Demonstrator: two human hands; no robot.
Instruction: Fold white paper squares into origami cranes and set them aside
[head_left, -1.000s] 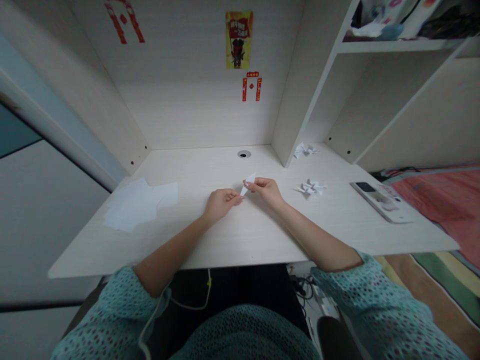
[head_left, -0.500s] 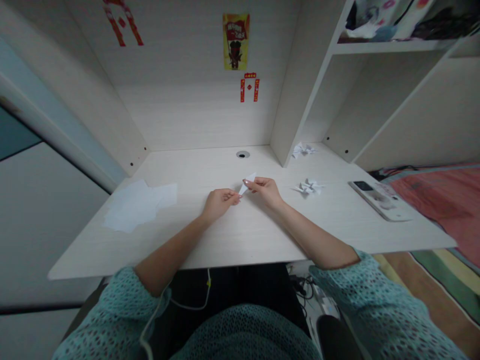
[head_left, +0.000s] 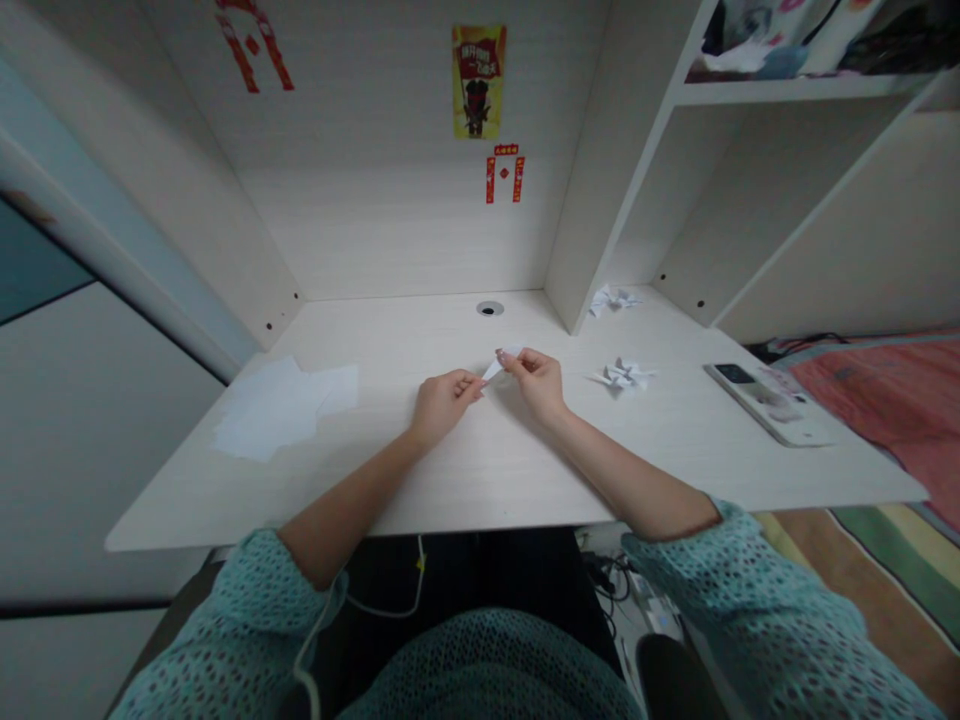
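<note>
A small folded white paper (head_left: 493, 367) is held just above the desk (head_left: 487, 470) between both hands. My left hand (head_left: 442, 400) pinches its lower left end with closed fingers. My right hand (head_left: 537, 378) pinches its upper right end, fingers curled over the tip. Most of the paper is hidden by the fingertips.
Loose white sheets (head_left: 281, 408) lie at the desk's left. Folded paper shapes (head_left: 624, 375) sit to the right of my hands, and more (head_left: 611, 298) lie by the shelf divider. A phone (head_left: 769, 402) lies far right. A cable hole (head_left: 489, 308) is at the back.
The paper's pointed tip, sticking up before, is now folded down under my right fingers. Both hands have moved slightly closer together.
</note>
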